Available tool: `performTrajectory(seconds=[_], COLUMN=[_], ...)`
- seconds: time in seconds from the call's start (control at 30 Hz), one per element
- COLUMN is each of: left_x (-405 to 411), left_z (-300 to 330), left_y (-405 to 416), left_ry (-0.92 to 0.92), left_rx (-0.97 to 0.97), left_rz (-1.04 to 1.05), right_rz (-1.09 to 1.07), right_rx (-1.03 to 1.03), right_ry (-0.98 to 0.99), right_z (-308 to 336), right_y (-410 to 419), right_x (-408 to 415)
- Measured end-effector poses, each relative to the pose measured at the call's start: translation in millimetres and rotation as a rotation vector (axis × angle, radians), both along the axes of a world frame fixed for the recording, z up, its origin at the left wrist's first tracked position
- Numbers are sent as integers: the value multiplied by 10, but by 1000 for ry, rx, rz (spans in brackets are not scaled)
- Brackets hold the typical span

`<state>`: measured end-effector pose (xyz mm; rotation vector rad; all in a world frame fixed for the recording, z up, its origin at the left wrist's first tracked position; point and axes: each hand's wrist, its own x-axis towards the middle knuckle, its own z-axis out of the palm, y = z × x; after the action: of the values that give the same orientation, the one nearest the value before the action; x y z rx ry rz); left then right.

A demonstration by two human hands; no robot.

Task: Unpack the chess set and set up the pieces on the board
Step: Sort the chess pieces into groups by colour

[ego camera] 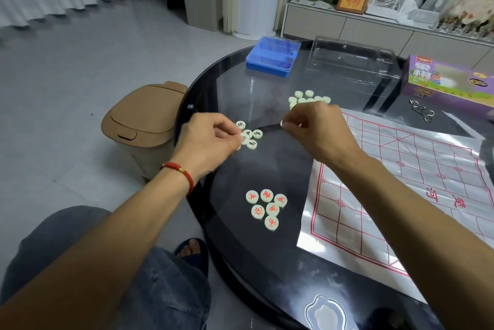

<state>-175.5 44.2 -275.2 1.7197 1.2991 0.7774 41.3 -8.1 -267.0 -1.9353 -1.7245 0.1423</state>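
Item: Chinese chess set, partly unpacked, on a round dark glass worktop [267, 263].

Board [401, 196]: thin printed sheet with a red grid, spread flat at the right of the worktop. No pieces stand on it.

Pieces, three lots, all off the board:
- red-marked pieces [266, 209], six, face up, clustered near, just left of the board;
- black-marked pieces [251, 137], a few, face up, at the left edge of the worktop;
- unsorted pile [307, 97], pale faces with no marks showing, farther off.

Left hand [211, 140]: fingers curled down onto the black-marked cluster; whether the grip pinches a piece cannot be told.

Right hand [318, 129]: grip pinches one pale piece [282, 123] at the fingertips, lifted between the pile and the black cluster.

Packaging: blue case [272, 55], clear plastic tray [352, 62] and purple box [449, 83] at the far side.

Progress, as judged: unpacking done, sorting by colour under way, placing on the board not yet begun.
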Motion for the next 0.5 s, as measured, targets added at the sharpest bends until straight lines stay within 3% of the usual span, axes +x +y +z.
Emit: performTrajectory(seconds=[0.07,0.23,0.5], left_x=[-89,-110,-2], left_z=[-2,-41,-90], left_y=[101,187,226], left_ry=[107,284,359], left_rx=[90,160,164], left_rz=[103,163,109], right_rz=[-59,30,150], right_rx=[-9,-31,-22], right_ry=[-184,-366,-300], right_z=[-56,-134,-121], right_y=[114,205,6], right_x=[69,0,4])
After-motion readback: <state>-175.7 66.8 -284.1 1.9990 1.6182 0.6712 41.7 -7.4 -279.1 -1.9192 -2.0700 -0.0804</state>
